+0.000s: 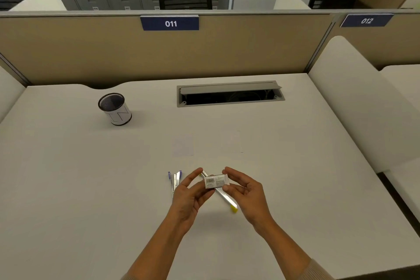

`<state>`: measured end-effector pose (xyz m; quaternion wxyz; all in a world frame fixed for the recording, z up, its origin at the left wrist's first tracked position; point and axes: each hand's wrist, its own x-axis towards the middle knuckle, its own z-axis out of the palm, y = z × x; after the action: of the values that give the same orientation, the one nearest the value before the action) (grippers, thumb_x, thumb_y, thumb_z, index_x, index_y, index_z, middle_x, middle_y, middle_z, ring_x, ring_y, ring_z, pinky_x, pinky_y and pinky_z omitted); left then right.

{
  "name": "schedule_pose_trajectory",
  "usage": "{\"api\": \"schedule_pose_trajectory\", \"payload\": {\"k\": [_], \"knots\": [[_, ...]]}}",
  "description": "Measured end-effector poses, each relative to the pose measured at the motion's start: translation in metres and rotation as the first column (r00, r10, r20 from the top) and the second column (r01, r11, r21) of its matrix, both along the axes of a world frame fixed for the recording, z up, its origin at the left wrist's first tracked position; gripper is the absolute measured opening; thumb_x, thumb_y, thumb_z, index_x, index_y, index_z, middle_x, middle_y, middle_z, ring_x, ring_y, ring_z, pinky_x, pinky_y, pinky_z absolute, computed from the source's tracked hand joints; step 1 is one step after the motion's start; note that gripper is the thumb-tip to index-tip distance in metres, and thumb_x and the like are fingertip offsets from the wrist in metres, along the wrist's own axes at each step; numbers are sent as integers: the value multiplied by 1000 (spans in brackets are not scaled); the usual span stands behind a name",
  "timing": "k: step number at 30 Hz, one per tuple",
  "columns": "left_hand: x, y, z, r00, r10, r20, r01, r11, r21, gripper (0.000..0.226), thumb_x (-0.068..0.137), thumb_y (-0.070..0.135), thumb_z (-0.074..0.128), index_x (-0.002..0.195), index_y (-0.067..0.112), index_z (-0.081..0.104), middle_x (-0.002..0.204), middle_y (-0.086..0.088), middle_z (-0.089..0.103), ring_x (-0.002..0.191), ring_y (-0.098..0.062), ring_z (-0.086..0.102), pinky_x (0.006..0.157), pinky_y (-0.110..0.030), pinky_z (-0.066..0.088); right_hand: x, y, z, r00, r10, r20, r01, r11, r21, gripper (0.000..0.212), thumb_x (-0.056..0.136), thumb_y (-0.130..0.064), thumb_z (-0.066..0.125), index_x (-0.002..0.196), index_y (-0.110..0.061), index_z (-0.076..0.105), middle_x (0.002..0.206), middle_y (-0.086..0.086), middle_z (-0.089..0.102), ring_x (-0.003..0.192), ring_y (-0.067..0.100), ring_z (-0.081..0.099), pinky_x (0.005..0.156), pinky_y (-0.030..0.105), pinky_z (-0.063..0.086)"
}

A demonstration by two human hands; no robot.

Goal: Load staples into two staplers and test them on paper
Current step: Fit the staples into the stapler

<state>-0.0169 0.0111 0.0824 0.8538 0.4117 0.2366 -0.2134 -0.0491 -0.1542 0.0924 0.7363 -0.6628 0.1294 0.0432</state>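
Note:
A small white staple box [214, 181] with a barcode is held above the desk between both hands. My left hand [189, 195] pinches its left end and my right hand [246, 191] pinches its right end. Behind the left hand lies a blue stapler [174, 180], swung open on the desk. A yellow stapler [225, 198], also opened out flat, lies under the box, its yellow end [234, 208] pointing toward me. A faint sheet of white paper [183, 146] lies further back on the desk.
A black mesh pen cup [114, 108] stands at the back left. An open cable tray [229, 94] is set into the desk [91, 188] at the back. Beige partitions close the back and sides.

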Motion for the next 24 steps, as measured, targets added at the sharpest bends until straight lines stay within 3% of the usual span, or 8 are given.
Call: {"api": "schedule_pose_trajectory", "payload": {"k": [7,19,24], "knots": [[-4,1,-2,997,79,11,-80,992,93,33,84,-1,68,111,15,58,92,-23,74,84,-30,74,60,-26,59,-1,-5,-1,998,55,-23,-55,998,-19,41,80,-2,77,116,-18,70,104,-12,75,97,9,72,77,11,52],[-6,-4,-5,987,140,76,-152,970,188,39,82,-6,70,108,15,48,84,-20,75,77,-27,75,60,-25,58,-2,-12,-7,999,37,-20,-38,996,-84,34,84,-4,73,109,-26,72,97,-2,77,94,14,73,84,22,57],[-5,-6,-3,995,21,99,-43,973,225,28,89,1,64,111,15,54,89,-18,75,85,-26,74,64,-24,59,-2,-15,-8,999,20,-32,-22,997,-79,33,87,-1,68,112,-23,71,96,-1,77,94,15,73,77,18,56]]}}
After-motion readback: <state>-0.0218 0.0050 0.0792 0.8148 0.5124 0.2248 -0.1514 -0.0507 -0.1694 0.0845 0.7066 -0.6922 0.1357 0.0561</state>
